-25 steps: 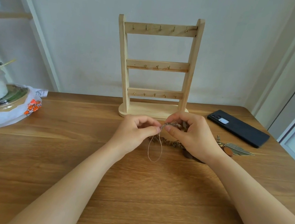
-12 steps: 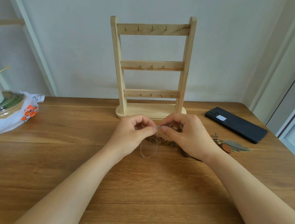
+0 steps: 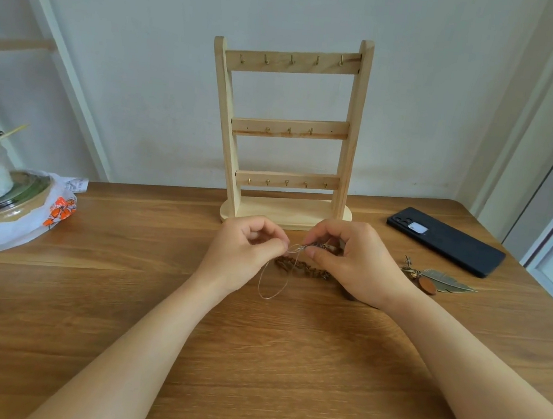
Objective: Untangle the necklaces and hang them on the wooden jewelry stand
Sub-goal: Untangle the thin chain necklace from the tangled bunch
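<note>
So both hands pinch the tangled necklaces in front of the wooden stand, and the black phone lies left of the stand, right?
Wrong side: in the head view the black phone lies right of the wooden stand. The rest holds.

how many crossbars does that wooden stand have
3, all on the wooden jewelry stand: top crossbar near the posts' tips, middle crossbar about halfway up, bottom crossbar just above the base. None appears hidden.
</note>
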